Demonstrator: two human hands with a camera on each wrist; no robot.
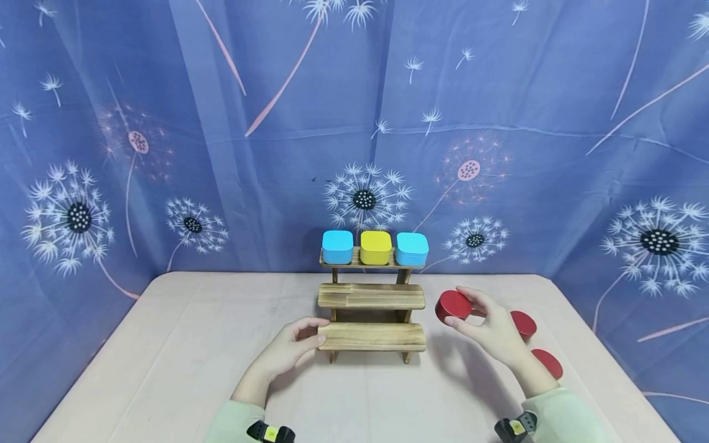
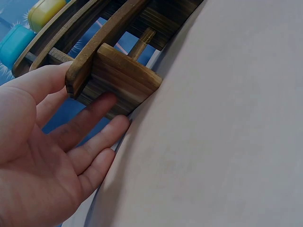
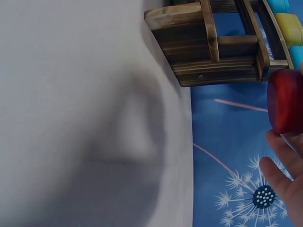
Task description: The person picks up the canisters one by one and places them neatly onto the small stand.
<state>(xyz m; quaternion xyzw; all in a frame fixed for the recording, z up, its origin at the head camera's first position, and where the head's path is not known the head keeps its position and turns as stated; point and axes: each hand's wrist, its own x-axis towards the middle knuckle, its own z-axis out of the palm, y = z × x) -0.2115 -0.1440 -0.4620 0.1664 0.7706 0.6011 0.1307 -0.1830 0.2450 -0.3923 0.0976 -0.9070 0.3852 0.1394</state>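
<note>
Right grip point(image 1: 495, 332) holds round red box point(image 1: 453, 306) (3 squarish boxes point(image 1: 375, 248) stand atop shelf point(image 1: 371, 336)).

Red cylinder point(image 3: 285, 101), hand point(image 3: 291, 193) cropped, right wrist view

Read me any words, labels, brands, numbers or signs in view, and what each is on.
No text is readable.
Left yellow label, on the left wrist's black device: too small.
Right yellow label, on the right wrist's black device: too small.
No lettering shows on the held red container or wooden stand.
</note>
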